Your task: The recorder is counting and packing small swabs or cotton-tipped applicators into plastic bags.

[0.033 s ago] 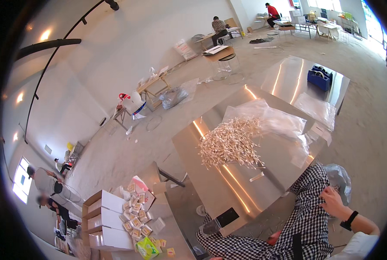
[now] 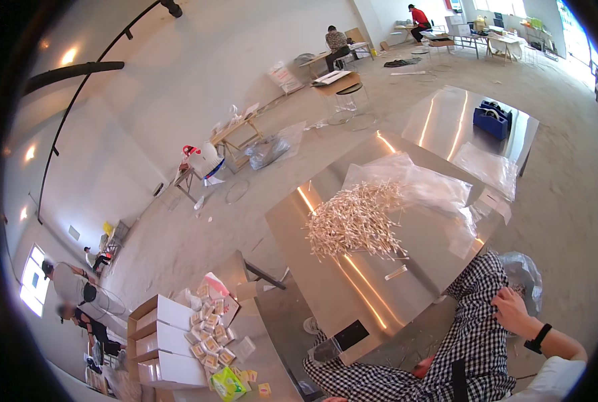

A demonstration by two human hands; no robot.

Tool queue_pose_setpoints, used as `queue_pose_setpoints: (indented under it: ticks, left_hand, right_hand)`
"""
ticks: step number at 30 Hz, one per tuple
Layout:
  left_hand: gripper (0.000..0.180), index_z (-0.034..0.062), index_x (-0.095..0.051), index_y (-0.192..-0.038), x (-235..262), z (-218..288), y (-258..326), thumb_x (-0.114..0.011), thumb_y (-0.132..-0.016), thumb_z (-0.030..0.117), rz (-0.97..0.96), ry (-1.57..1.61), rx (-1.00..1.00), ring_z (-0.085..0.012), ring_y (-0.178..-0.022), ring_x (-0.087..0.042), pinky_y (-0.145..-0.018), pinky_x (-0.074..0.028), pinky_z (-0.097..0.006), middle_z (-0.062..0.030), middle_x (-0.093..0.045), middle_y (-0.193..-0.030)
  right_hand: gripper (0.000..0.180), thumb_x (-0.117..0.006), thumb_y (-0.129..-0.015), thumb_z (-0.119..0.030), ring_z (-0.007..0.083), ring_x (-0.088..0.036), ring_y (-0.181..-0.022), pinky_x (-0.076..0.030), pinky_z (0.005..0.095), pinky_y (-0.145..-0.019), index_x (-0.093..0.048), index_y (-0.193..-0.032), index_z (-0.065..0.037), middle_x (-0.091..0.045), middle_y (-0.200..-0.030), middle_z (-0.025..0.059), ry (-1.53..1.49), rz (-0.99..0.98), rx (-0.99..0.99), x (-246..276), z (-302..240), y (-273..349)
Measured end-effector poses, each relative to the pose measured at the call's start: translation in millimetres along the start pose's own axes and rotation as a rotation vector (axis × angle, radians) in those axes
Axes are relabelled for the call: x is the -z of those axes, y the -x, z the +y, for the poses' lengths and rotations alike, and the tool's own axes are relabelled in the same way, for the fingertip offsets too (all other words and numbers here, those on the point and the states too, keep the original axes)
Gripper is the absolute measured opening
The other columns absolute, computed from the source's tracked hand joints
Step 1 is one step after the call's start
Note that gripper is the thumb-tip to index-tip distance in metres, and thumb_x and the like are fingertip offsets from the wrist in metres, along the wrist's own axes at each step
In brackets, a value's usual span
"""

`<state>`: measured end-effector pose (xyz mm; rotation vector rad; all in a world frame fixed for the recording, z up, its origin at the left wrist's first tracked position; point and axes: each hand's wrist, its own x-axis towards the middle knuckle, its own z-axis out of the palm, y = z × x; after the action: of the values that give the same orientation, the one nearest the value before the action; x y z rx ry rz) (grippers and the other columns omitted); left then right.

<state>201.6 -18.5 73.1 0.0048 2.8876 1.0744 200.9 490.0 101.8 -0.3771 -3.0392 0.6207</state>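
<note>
My right hand (image 2: 511, 311), with a black band on the wrist, is beside my checked trousers (image 2: 470, 308), fingers curled together. Whether anything is pinched in them I cannot make out. Just beyond it hangs a clear plastic bag (image 2: 528, 271) with small pieces inside. Only a sliver of what looks like my left hand (image 2: 336, 399) shows at the lower edge; its fingers are hidden. On the metal table in front of me (image 2: 299, 268) lies a large heap of cotton swabs (image 2: 356, 221). A small bundle of swabs (image 2: 396, 273) lies apart, nearer to me.
Clear plastic bags (image 2: 440, 187) lie beyond the heap. A blue tape dispenser (image 2: 492, 120) stands on the farther table. At the near corner is a black flat rectangle (image 2: 351, 335). White cartons (image 2: 171, 335) and several small packs (image 2: 208, 335) are at left. Other people work farther away.
My right hand has shifted very slightly left. A person at the far left has moved a little; the swabs and tables have stayed in place.
</note>
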Motion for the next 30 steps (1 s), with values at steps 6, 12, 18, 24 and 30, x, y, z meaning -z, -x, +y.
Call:
queue_pose_setpoints:
  ticks: [6, 12, 18, 24, 30]
  left_hand:
    - [0.017, 0.0020, -0.058, -0.099, -1.7, 16.2, -6.7, -0.059, -0.098, 0.019, 0.028, -0.105, -0.151, -0.0338, -0.085, -0.058, -0.078, -0.048, -0.044, -0.0170, -0.058, -0.097]
    - [0.019, 0.0029, -0.058, -0.106, 8.9, 17.8, 13.5, -0.054, -0.100, 0.020, -0.281, 0.163, 0.175, -0.0289, -0.083, -0.060, -0.076, -0.049, -0.041, -0.0140, -0.062, -0.096]
    - [0.025, 0.0025, -0.061, -0.113, -7.7, -53.0, 24.6, -0.060, -0.096, 0.021, -0.987, 0.707, 0.329, -0.0196, -0.078, -0.061, -0.069, -0.051, -0.033, -0.0082, -0.067, -0.093]
    - [0.029, 0.0018, -0.061, -0.116, 16.5, -15.9, -32.1, -0.063, -0.093, 0.021, -1.061, 0.580, 0.594, -0.0187, -0.080, -0.064, -0.070, -0.052, -0.032, -0.0083, -0.069, -0.096]
    - [0.035, 0.0015, -0.059, -0.121, 16.7, -32.9, -74.2, -0.065, -0.092, 0.020, -0.597, 0.202, 0.287, -0.0209, -0.088, -0.065, -0.075, -0.053, -0.035, -0.0114, -0.069, -0.102]
  right_hand:
    - [0.022, -0.062, -0.073, -0.004, 0.0320, -0.060, -0.097, -0.048, 0.0448, -0.085, -0.068, -0.094, -0.007, -0.064, -0.094, 0.0136, 0.109, -0.004, 0.093, -10.0, -8.4, -14.3]
    - [0.021, -0.062, -0.082, -0.010, 0.0346, -0.064, -0.099, -0.052, 0.0422, -0.086, -0.070, -0.099, -0.002, -0.069, -0.101, 0.0162, -0.146, -0.187, -0.072, -1.9, -1.0, -1.8]
    - [0.049, -0.054, -0.098, -0.043, 0.0140, -0.055, -0.078, -0.045, 0.0323, -0.073, -0.069, -0.107, 0.003, -0.067, -0.087, 0.0018, -0.333, -1.118, -0.146, -46.2, 60.7, 2.4]
    - [0.038, -0.059, -0.094, -0.037, 0.0192, -0.062, -0.087, -0.049, 0.0345, -0.074, -0.070, -0.108, -0.004, -0.069, -0.098, 0.0053, -0.230, -0.954, -0.017, -6.8, 3.7, -37.2]
    - [0.016, -0.055, -0.090, -0.019, 0.0308, -0.067, -0.086, -0.054, 0.0413, -0.071, -0.063, -0.100, -0.009, -0.067, -0.092, 0.0109, -0.140, -0.204, 0.222, -10.0, -45.5, -54.9]
